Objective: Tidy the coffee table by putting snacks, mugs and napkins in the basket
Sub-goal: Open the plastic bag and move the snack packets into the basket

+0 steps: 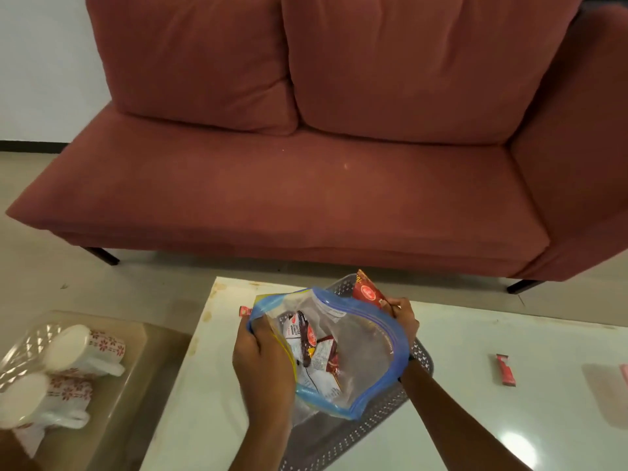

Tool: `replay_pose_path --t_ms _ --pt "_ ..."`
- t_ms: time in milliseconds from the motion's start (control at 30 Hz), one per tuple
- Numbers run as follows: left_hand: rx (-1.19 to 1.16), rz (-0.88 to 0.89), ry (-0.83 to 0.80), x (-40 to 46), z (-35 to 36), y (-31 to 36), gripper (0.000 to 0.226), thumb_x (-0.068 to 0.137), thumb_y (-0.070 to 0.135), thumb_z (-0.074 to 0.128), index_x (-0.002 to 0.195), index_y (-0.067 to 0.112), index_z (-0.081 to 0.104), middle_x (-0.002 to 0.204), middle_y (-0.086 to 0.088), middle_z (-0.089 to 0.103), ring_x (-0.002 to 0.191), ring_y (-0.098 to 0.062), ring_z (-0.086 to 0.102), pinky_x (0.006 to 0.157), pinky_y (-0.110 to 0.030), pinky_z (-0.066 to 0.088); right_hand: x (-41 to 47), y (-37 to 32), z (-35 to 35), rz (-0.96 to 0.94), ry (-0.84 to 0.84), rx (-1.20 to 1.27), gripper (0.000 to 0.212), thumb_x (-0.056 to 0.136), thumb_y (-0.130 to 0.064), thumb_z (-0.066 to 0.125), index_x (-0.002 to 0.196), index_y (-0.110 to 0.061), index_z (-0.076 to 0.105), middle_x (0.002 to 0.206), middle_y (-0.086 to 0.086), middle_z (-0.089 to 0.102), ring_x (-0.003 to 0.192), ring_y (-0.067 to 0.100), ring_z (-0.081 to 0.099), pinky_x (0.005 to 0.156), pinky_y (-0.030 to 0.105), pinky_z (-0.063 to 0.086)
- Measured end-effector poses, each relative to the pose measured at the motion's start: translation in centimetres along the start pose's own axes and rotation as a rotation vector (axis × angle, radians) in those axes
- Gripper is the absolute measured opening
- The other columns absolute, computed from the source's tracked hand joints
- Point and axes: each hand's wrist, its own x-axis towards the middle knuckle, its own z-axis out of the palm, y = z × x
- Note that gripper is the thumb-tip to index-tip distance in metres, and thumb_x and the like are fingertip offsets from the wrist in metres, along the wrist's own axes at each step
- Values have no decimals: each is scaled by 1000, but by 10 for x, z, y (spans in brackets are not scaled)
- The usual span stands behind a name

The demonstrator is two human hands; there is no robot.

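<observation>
- Your left hand (261, 358) grips the near-left rim of a clear zip bag (353, 355) with a blue seal, fingers curled and pinching the plastic.
- Your right hand (402, 319) holds the far-right rim of the same bag, and its fingers also pinch a red snack packet (367, 290) that sticks up past the bag's edge.
- The bag's mouth is pulled wide between your two hands; several snack packets (312, 348) in red, white and brown lie inside it.
- The bag hangs right over a grey perforated basket (343, 433), which sits on the white table (475, 419).
- A small red packet (244, 311) peeks out on the table just beyond your left hand.
- Another red stick packet (505, 369) lies on the table well to your right, apart from the basket.
- Off to the left, two white mugs (68, 372) with red flower patterns lie on their sides on a clear tray (37, 334), on a lower brown surface.
- A pink sofa (306, 164) stands behind the table.
</observation>
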Motion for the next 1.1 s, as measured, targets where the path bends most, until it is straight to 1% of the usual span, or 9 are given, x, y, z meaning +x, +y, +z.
replay_pose_path --t_ms 100,200,267,367,533,667,800,900,1100 --pt "28 8 -35 -5 -1 3 21 98 24 33 88 22 52 72 7 55 68 -4 53 56 -19 37 -3 1 -11 75 -85 -52 19 88 -10 60 103 0 60 103 17 68 97 33 62 57 14 33" --pt "25 -11 -41 -7 -6 7 19 99 24 33 92 21 51 73 11 54 67 -3 52 52 -13 39 -23 -32 -45 64 -82 41 23 88 -13 60 109 -2 56 107 12 66 95 23 61 56 3 39" --pt "16 -18 -45 -9 -9 6 22 99 21 33 96 17 55 80 2 60 73 -11 57 60 -15 43 -45 -64 -76 -132 -51 9 20 90 -14 59 109 -6 56 108 9 66 94 21 62 66 4 41" --pt "55 -15 -63 -10 -17 -4 27 98 20 35 97 5 58 96 -14 62 89 -28 58 73 -27 39 -103 -113 -111 -546 -134 -189 7 89 -17 60 95 -16 63 90 -2 68 79 16 63 71 27 50" --pt "133 -67 -78 -11 -34 -20 29 96 18 34 105 2 57 103 -21 64 97 -37 59 79 -34 43 -169 -131 -63 -930 -898 -946 24 75 3 61 94 -11 64 95 11 66 87 31 64 69 37 52" --pt "120 -40 -99 -15 -41 -22 31 98 18 34 110 2 59 103 -15 64 94 -31 58 80 -28 40 -149 -101 -2 -1341 -895 -1384 26 36 -33 87 48 -27 65 53 -12 61 56 4 61 42 16 42" --pt "118 -1 -128 -14 -47 -28 30 98 15 33 114 6 56 99 -3 57 89 -20 53 79 -23 38 -125 -79 25 -1569 -942 -1567 5 72 -19 74 75 -23 73 84 -6 70 87 15 63 69 25 53" --pt "97 20 -165 -15 -50 -33 28 98 14 33 111 8 57 95 -1 57 88 -21 58 68 -19 41 -119 -77 32 -1496 -923 -1600 21 58 -20 84 58 -30 66 64 -13 64 66 7 59 55 22 46" --pt "131 22 -149 -5 -63 -48 29 99 16 33 111 4 56 95 -6 61 73 -11 55 61 -9 41 -122 -76 38 -1626 -833 -1559 26 53 -18 87 48 -27 62 51 -11 59 53 7 56 51 20 47"
